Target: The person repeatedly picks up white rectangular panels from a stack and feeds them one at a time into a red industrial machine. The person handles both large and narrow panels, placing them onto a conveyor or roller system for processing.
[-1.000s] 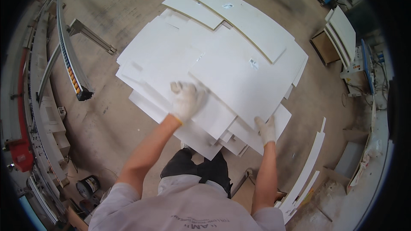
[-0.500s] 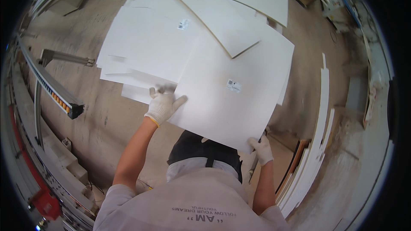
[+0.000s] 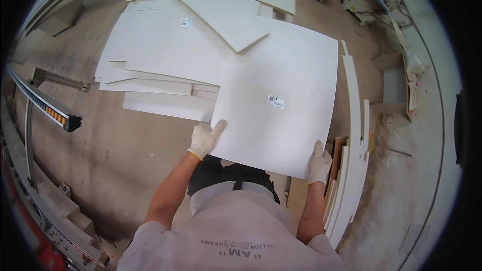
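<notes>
A large white panel (image 3: 271, 135) with a small printed label (image 3: 275, 102) lies across my front, gripped at both near corners. My gloved left hand (image 3: 205, 139) is closed on its left edge, thumb on top and fingers beneath. At the right edge my gloved right hand (image 3: 320, 163) holds on the same way, with its fingers partly hidden under the panel. Beyond lies a stack of white panels (image 3: 160, 35), layered unevenly. One angled panel (image 3: 221, 17) rests over the stack and the far part of the held panel's area.
On the left runs a metal rail frame (image 3: 45, 101) with orange rollers. Several narrow boards (image 3: 354, 135) stand on edge at my right, beside a pale wall (image 3: 427, 120). A control box (image 3: 364, 0) is at the far right, and an open cardboard box (image 3: 394, 83) stands nearer.
The held panel has shifted right relative to the stack, uncovering layered board edges near my left hand. My right hand now has its thumb along the panel's top edge.
</notes>
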A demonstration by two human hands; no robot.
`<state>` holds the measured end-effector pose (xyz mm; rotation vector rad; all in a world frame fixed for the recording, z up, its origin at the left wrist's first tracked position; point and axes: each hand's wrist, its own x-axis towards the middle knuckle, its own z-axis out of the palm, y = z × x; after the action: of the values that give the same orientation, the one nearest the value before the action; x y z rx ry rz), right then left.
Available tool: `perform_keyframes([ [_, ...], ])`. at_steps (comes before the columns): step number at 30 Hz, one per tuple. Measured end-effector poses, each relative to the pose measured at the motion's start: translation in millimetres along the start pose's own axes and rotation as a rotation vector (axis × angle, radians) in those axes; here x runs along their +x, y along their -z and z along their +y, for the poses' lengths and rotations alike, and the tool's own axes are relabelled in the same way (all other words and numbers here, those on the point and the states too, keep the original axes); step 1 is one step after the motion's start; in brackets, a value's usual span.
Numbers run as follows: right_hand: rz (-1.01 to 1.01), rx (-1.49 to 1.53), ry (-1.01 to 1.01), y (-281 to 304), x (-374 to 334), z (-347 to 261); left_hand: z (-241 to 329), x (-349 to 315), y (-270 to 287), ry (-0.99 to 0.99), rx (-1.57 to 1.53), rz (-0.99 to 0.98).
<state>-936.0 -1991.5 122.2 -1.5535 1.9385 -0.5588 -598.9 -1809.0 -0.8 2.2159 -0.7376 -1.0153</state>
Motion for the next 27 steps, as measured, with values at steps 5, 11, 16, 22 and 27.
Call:
perform_keyframes([
  [5,0.084,-0.004,-0.006,76,-18,54,22,-46,-74,-0.159,0.067,-0.067],
  [11,0.203,0.054,-0.012,148,-34,150,48,-121,-140,-0.328,-0.164,-0.015],
  [16,0.244,0.063,0.094,166,31,192,73,-202,-118,-0.182,-0.307,-0.162],
  [22,-0.129,0.024,0.743,130,118,74,103,-236,6,-0.376,-1.122,-0.008],
  [27,-0.504,-0.084,1.186,58,80,-114,80,-370,66,-0.469,-1.288,0.475],
])
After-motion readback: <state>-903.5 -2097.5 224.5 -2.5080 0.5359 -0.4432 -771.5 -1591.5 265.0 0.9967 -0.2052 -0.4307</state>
